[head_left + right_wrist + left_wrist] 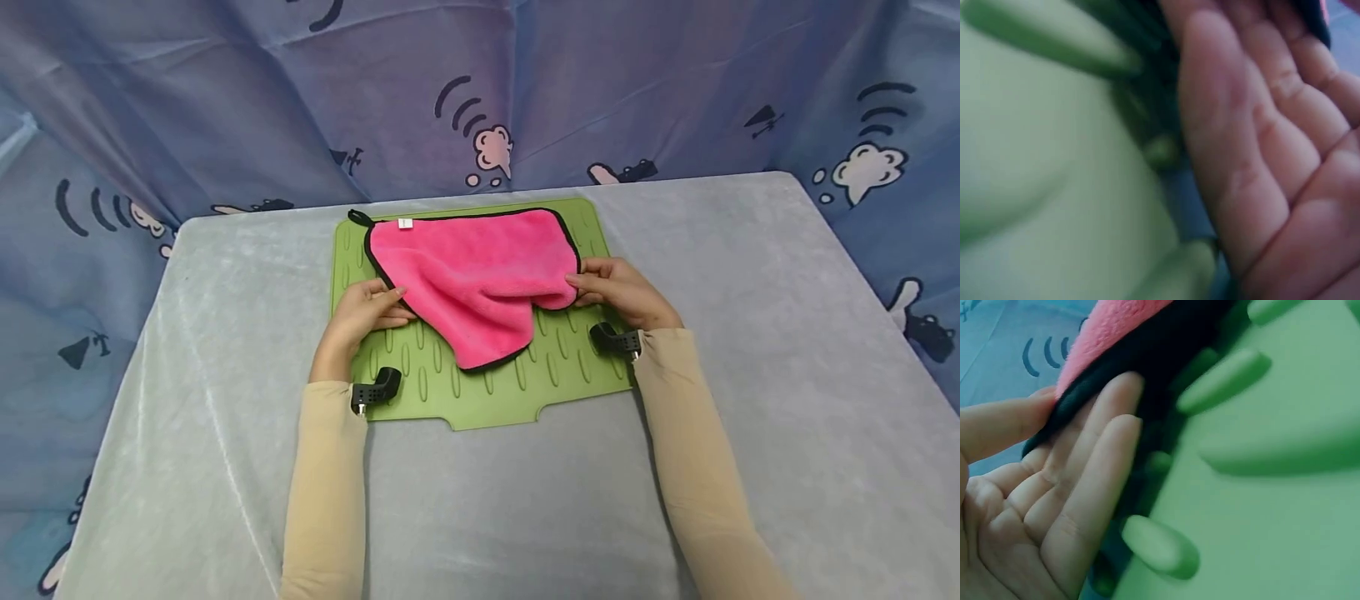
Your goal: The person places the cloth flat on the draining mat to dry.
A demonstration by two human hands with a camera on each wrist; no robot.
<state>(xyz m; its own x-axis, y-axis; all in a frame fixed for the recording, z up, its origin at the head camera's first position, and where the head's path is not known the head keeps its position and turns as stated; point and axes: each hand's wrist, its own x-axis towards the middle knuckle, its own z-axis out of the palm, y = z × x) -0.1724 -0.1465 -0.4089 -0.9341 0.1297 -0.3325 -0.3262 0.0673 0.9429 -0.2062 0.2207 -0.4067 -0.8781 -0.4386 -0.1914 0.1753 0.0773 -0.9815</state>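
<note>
A fluffy pink cleaning cloth [480, 267] with black edging lies rumpled over a green ridged mat [427, 392]. It has a small white tag [406, 223] on its far edge and a black hanging loop [361, 218] at the far left corner. My left hand [363, 310] pinches the cloth's left edge; in the left wrist view the thumb [1004, 428] lies over the black edging with fingers beneath. At the cloth's right edge, my right hand [622, 292] pinches it between thumb and fingers. The right wrist view shows mostly the fingers [1222, 125], with a sliver of cloth at the top right.
The mat rests on a table with a pale grey cover [510, 508]. Behind and beside the table hangs a blue-purple printed curtain [405, 100]. A black wrist mount [378, 387] sits at the left wrist, another black mount [615, 340] at the right.
</note>
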